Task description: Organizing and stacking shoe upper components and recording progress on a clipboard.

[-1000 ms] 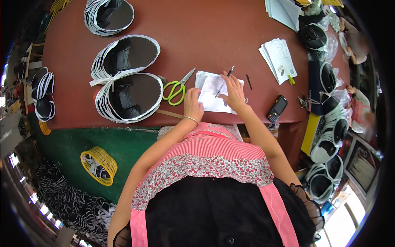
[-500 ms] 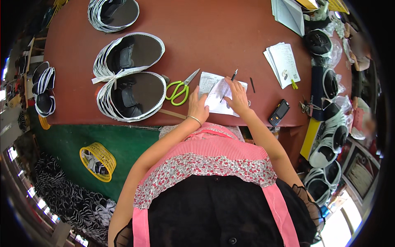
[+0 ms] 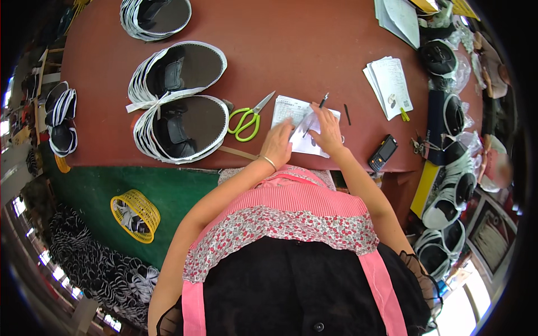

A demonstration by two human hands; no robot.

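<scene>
reddish-brown table point(image 3: 314, 50) over green floor point(image 3: 168, 190), cluttered workshop.

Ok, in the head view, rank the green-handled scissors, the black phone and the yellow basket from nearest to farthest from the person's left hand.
1. Green-handled scissors: on the red table, just left of the left hand.
2. Black phone: near the table's front edge, to the right, past the right hand.
3. Yellow basket: down on the green floor, lower left.

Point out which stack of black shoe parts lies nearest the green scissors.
The stack of shoe parts just left of the green scissors, at the table's near edge; the other stacks lie farther back or left.
</scene>
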